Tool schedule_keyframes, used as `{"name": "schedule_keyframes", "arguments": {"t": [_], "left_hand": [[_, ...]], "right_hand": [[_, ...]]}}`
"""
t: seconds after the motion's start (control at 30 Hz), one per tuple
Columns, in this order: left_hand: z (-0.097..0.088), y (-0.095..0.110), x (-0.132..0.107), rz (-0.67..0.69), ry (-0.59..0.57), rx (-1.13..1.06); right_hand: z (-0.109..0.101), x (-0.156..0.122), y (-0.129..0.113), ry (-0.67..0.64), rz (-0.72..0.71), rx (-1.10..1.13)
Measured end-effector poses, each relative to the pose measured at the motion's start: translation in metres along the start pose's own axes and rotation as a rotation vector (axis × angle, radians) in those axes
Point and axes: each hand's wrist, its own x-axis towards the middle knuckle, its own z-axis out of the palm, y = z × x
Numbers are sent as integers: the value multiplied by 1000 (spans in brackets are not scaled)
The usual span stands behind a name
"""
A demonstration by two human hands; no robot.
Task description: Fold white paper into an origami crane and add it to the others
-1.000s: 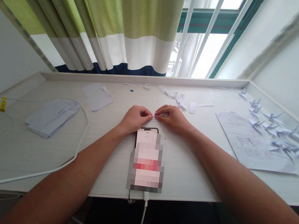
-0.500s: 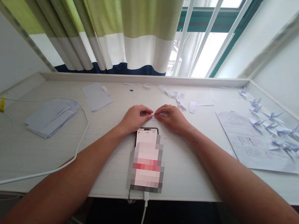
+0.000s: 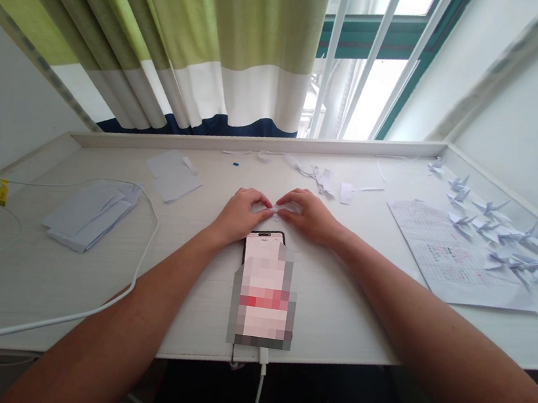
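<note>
A small piece of white paper [image 3: 275,214] is between my two hands, mostly covered by the fingers. Its folds are too small to make out. My left hand [image 3: 246,212] pinches it from the left, thumb and forefinger at its edge. From the right, my right hand [image 3: 304,214] grips it the same way, the thumbs nearly meeting. Just below the hands a phone [image 3: 268,264] lies on the white desk [image 3: 335,303], its screen lit and partly pixelated.
Several folded paper cranes [image 3: 486,225] stand along the right side, beside a written sheet [image 3: 441,250]. Paper scraps [image 3: 324,181] lie behind my hands. Paper sheets [image 3: 91,214] are at left. A white cable [image 3: 146,248] loops over my left forearm; another charging cable [image 3: 258,385] runs from the phone.
The fingers of both hands have opened slightly, the forefingers lifting away from the thumbs at the paper. The hands stay in the same spot.
</note>
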Motion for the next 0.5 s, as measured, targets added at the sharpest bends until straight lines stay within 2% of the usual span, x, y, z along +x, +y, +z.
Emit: {"name": "schedule_keyframes", "arguments": {"t": [0.23,0.37,0.5], "left_hand": [[0,3,-1,-40,-3,-59],[0,6,-1,-59,-3,-232],[1,8,-1,-108,79,-394]], "right_hand": [[-3,-1,-4,-17,54,172],[-2,-1,-2,24,82,242],[-3,-1,-3,86,114,336]]}}
